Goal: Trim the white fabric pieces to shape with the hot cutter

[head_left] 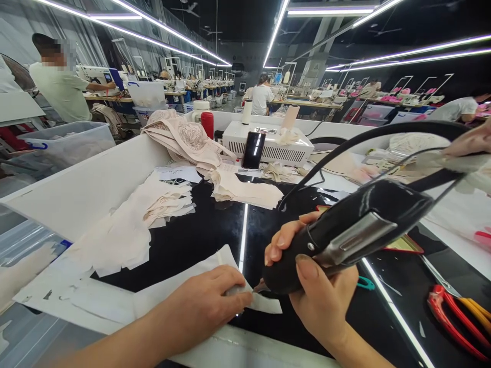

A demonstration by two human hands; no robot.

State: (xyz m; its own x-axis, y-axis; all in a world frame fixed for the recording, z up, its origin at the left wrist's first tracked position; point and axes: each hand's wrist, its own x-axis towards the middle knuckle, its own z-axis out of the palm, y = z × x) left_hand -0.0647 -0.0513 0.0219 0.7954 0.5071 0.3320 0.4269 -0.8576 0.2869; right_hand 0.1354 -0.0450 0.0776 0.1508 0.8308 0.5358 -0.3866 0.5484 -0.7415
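Observation:
My left hand [209, 306] rests on a white fabric piece [172, 278] near the table's front edge, fingers pressed together around something small and pale that is mostly hidden. Wrapped round a black handheld tool [356, 225] with a silver lever is my right hand [322, 291]. The tool's narrow metal tip points left and touches or nearly touches the fabric beside my left fingertips. A thick black cable runs from the tool's upper end. Part of the fabric, a narrow strip, extends to the right beneath the tip.
Stacked cream fabric pieces [130, 220] lie at left, more fabric [245, 189] farther back. Red-handled scissors [452, 312] are at right. Behind stand a phone [253, 150], a white vented box [268, 143], lace cups [184, 135] and a red spool [207, 125]. Other people work beyond.

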